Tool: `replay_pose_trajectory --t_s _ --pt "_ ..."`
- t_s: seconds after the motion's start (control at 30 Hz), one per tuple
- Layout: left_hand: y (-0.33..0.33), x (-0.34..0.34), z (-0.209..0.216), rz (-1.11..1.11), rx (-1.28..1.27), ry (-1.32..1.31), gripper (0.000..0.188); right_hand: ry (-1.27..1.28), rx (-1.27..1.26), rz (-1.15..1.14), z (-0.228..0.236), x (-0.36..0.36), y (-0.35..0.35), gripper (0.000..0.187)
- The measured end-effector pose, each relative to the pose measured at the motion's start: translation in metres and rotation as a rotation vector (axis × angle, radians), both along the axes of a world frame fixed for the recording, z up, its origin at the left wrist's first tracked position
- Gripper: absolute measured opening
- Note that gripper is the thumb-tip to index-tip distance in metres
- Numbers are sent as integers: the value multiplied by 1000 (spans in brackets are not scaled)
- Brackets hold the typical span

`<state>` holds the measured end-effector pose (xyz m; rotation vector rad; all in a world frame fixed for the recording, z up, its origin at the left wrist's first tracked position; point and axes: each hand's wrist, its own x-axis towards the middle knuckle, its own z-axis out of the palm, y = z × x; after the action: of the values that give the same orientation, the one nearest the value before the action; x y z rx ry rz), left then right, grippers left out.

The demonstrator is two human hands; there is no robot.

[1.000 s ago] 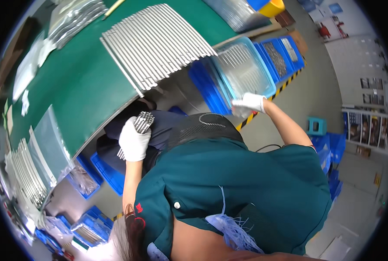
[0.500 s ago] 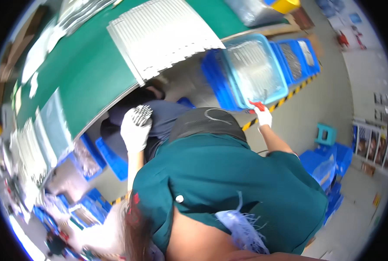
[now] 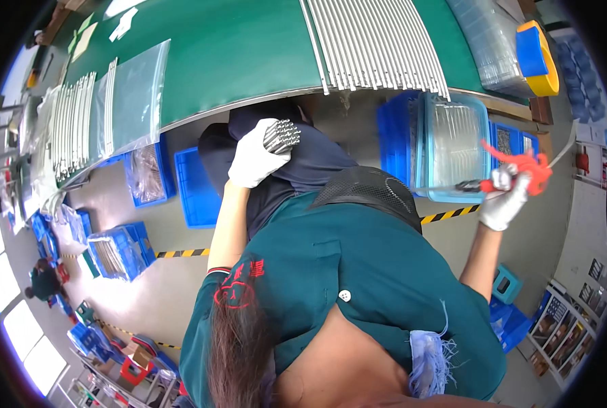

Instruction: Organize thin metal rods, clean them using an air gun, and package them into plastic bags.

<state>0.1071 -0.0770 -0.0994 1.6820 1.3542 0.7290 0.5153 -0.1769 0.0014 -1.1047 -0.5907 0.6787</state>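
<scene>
My left hand (image 3: 257, 158), in a white glove, is closed around a bundle of thin metal rods (image 3: 282, 137) above my lap. The rods' ends face up and right; the rest of them is hidden by the hand. In my gloved right hand (image 3: 504, 204), out at the right, is a red air blow gun (image 3: 531, 170). Its thin nozzle points left, toward my waist, and a pale hose (image 3: 563, 153) runs off behind it. A row of long metal rods (image 3: 378, 47) lies on the green table (image 3: 242, 54), their ends at the front edge.
A light-blue bin (image 3: 454, 196) with bagged rods stands right of my knees, beside stacked blue bins (image 3: 397, 136). More rods (image 3: 75, 126) and a clear plastic bag (image 3: 137, 95) lie at the table's left. A blue tray (image 3: 198, 187) is on the floor. A tape roll (image 3: 547, 64) sits far right.
My right hand has come up and outward to the right with the red air blow gun, away from the light-blue bin. My left hand still holds the rod bundle; the whole view has swung.
</scene>
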Motion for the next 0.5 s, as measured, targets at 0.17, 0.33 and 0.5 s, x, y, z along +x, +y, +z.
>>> replay_pose_trajectory --t_s 0.17,0.33,0.5 --pt "0 -6 -5 -10 -31 -21 52 -660 -235 638 71 -12 33 63" --pt "-1 -6 -1 -19 -90 18 48 -1174 -707 1110 67 -91 71 50" --pt "4 -5 2 -65 -96 29 41 -1028 -635 1190 21 -96 74 53"
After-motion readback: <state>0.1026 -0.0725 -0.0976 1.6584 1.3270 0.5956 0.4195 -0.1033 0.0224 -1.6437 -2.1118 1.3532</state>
